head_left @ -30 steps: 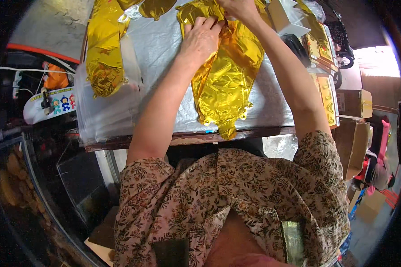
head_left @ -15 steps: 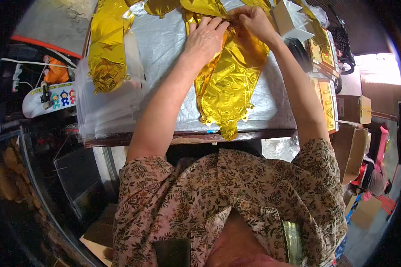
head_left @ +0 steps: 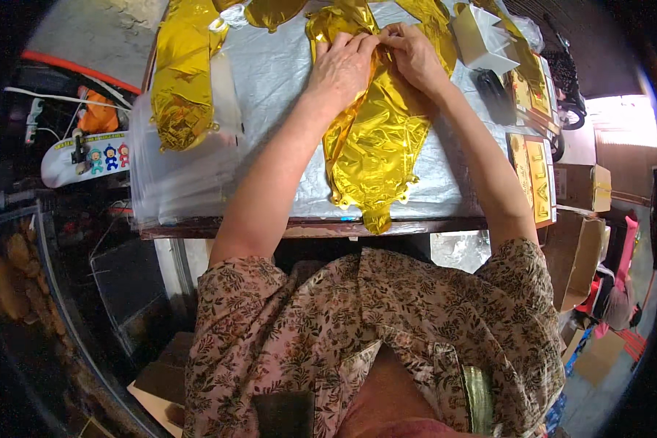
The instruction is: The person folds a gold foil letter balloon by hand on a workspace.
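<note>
A flat, uninflated gold foil balloon (head_left: 376, 150) lies lengthwise before me, its narrow tail hanging at the table's near edge. My left hand (head_left: 341, 71) rests on its upper part, fingers bent over the folded foil and the index fingertip close to my right hand. With thumb and fingers pressed together, my right hand (head_left: 416, 60) pinches the foil at a fold near the middle. The foil right under my fingertips is hidden. More gold foil (head_left: 431, 33) lies just beyond my right hand.
A second flat gold balloon (head_left: 182, 80) lies at the left over clear plastic sleeves (head_left: 179, 186). To the right are a white divided box (head_left: 480, 42), a dark object (head_left: 493, 87) and printed packages (head_left: 531, 175). The silvery covered table (head_left: 266, 66) ends close to my body.
My right hand has come down and closer to my left, still pinching the foil. The left fingers have drawn toward it. The foil at the far side has shifted.
</note>
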`<state>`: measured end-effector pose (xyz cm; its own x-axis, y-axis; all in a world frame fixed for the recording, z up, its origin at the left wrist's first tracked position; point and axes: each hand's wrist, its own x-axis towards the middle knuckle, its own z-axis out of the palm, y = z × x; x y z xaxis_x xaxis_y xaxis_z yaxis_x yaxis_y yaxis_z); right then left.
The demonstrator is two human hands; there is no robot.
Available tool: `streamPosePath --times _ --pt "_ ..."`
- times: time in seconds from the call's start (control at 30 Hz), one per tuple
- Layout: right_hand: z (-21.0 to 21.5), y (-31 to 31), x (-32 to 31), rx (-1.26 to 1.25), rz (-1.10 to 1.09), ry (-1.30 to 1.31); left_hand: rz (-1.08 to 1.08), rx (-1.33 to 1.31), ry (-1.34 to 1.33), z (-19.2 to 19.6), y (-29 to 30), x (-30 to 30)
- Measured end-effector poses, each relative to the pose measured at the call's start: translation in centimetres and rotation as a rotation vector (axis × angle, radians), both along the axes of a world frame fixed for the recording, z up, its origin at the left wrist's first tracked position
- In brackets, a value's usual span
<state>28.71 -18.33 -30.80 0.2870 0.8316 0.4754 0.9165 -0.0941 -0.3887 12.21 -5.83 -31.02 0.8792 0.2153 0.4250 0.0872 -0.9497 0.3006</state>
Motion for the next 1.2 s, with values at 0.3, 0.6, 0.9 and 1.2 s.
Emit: streamPosePath --times 0.3,0.6,0.9,1.2 --pt "0.3 -0.3 -0.2 -0.079 -0.014 -0.101 0.083 0.089 -0.102 1.2 -0.7 0.1" --pt "0.6 -0.3 -0.8 -0.161 -0.064 -0.248 0.086 0.311 -0.148 0.4 -0.2 0.2" --pt "0.3 -1.4 0.6 -0.05 -0.056 -0.073 0.097 0.169 -0.073 -0.4 -0.1 0.1" --pt "0.2 -2.1 -1.0 -0.085 -0.083 -0.265 0.106 0.109 -0.039 -0.3 -0.2 -0.1"
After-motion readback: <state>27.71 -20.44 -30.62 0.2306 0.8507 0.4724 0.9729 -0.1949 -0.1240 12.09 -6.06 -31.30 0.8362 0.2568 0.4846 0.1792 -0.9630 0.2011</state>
